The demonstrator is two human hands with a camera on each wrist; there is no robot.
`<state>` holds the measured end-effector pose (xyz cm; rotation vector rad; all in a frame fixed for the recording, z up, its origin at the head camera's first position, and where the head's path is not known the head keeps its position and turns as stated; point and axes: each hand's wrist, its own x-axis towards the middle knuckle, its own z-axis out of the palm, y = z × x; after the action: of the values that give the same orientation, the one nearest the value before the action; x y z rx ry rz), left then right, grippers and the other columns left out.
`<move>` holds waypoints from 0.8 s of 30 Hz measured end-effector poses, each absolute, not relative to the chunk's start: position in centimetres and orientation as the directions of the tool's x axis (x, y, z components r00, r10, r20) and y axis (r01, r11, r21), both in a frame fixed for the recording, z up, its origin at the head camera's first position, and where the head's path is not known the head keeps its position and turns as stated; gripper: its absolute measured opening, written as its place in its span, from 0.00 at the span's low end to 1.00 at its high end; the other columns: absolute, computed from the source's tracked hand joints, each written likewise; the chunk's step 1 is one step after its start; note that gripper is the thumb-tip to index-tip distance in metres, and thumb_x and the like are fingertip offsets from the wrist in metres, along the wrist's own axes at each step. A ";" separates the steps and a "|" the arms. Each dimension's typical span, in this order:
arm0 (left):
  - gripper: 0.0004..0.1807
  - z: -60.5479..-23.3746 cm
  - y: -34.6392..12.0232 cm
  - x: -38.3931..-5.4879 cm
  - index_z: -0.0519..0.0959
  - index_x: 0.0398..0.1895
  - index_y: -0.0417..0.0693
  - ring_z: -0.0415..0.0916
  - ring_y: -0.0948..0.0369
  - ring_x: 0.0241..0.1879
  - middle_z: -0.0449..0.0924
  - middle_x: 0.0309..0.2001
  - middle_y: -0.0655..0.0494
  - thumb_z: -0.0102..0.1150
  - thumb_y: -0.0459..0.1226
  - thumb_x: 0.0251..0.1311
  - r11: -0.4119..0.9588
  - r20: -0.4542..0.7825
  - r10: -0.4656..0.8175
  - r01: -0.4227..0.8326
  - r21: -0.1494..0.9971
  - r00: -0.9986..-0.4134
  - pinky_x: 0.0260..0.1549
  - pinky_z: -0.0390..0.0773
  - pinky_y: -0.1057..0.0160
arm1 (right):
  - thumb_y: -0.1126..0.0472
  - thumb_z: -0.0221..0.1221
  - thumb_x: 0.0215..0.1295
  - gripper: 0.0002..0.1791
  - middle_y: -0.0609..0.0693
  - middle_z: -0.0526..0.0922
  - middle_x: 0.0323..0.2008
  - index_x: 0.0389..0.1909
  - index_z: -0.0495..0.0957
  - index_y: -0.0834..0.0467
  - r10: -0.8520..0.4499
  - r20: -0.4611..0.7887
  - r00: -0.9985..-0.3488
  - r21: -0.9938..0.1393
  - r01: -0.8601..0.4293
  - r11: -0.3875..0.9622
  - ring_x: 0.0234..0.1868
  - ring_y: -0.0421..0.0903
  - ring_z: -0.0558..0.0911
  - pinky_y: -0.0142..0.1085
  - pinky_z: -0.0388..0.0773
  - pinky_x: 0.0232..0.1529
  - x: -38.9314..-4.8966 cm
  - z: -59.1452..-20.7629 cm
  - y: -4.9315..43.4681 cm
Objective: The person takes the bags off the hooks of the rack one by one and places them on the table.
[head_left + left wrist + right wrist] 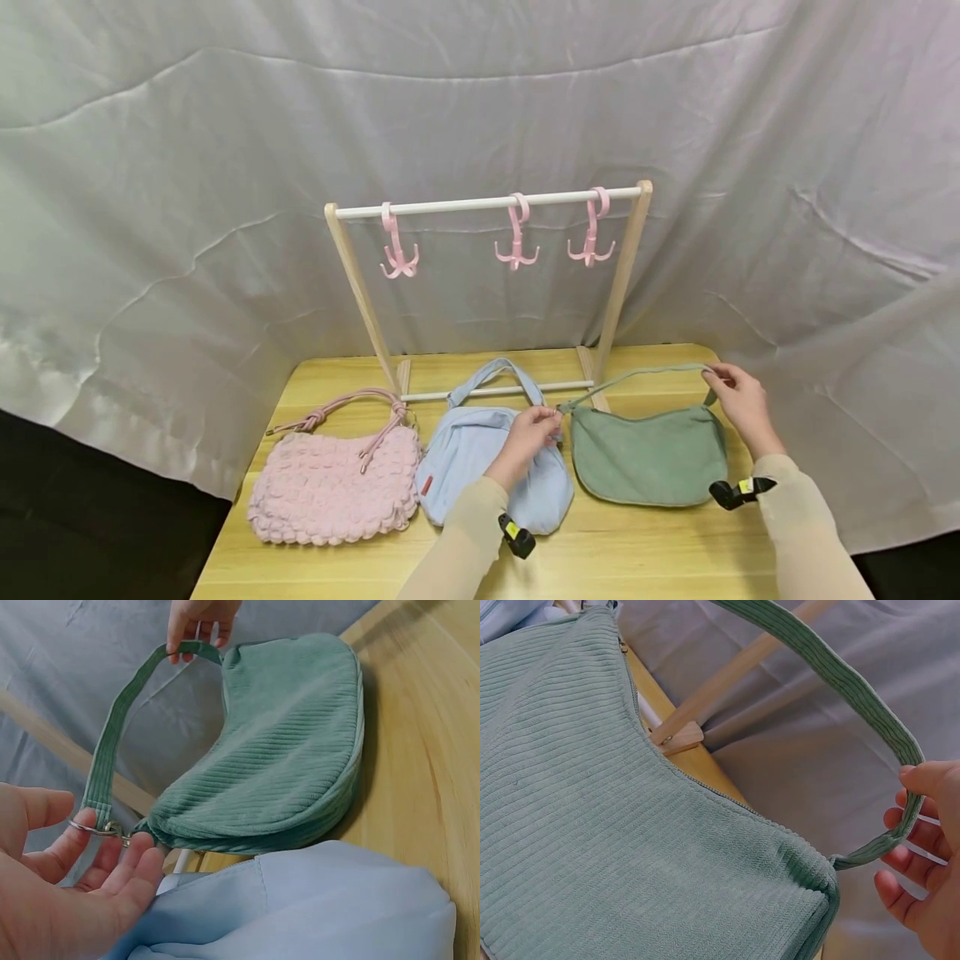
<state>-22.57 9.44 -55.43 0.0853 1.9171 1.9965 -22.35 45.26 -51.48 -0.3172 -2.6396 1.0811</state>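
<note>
A green corduroy handbag (pixel 648 458) lies on the right of the table, its strap (pixel 847 690) raised in an arch. My right hand (pixel 738 400) pinches the strap near its right end, thumb on one side and fingers behind, as the right wrist view shows. At the strap's other end, my left hand (pixel 531 433) has its fingers curled about the metal ring (pixel 94 829), thumb close by. Under the left forearm lies a light blue bag (pixel 465 454), partly hidden by that arm. The green bag's zipper (pixel 720 796) runs along its curved top edge.
A pink ruffled bag (pixel 333 487) with a knotted strap lies on the left of the wooden table (pixel 630 554). Behind the bags stands a rack with a white rail (pixel 450 205), bearing three pink hooks (pixel 516 242). A grey curtain (pixel 480 125) hangs behind.
</note>
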 end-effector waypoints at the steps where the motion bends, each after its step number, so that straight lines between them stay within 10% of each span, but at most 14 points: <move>1: 0.18 -55.5 9.4 -22.6 0.76 0.51 0.35 0.77 0.43 0.53 0.80 0.45 0.50 0.54 0.41 0.69 -0.014 -0.217 0.315 -0.233 0.972 -0.924 0.51 0.80 0.51 | 0.44 0.48 0.73 0.29 0.65 0.77 0.52 0.61 0.73 0.64 0.296 0.161 -0.941 -0.711 0.098 0.697 0.38 0.32 0.69 0.25 0.69 0.30 -22.5 -51.5 45.3; 11: 0.23 -55.3 9.6 -23.1 0.69 0.61 0.31 0.73 0.42 0.60 0.70 0.63 0.35 0.52 0.39 0.69 -0.110 -0.270 0.402 -0.339 0.934 -0.875 0.58 0.77 0.52 | 0.48 0.47 0.75 0.28 0.69 0.78 0.51 0.59 0.73 0.67 0.256 0.159 -0.954 -0.687 0.080 0.722 0.48 0.57 0.76 0.29 0.70 0.32 -24.0 -52.1 45.5; 19: 0.21 -55.5 10.2 -23.4 0.70 0.60 0.36 0.74 0.44 0.60 0.70 0.63 0.38 0.52 0.39 0.69 -0.152 -0.334 0.400 -0.421 0.894 -0.854 0.61 0.73 0.48 | 0.50 0.47 0.75 0.26 0.72 0.76 0.53 0.58 0.73 0.69 0.244 0.146 -0.959 -0.710 0.070 0.700 0.53 0.68 0.75 0.53 0.74 0.46 -24.7 -52.7 45.3; 24: 0.24 -55.5 10.6 -23.6 0.68 0.64 0.35 0.73 0.43 0.61 0.69 0.63 0.38 0.52 0.39 0.69 -0.165 -0.359 0.396 -0.450 0.877 -0.845 0.61 0.73 0.49 | 0.51 0.48 0.75 0.25 0.72 0.76 0.53 0.58 0.73 0.69 0.248 0.124 -0.961 -0.691 0.095 0.716 0.52 0.66 0.76 0.43 0.74 0.40 -25.2 -53.1 45.3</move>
<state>-23.62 10.59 -55.51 -0.0630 1.5669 2.0482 -25.25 45.32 -53.14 -0.2744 -2.7140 1.0762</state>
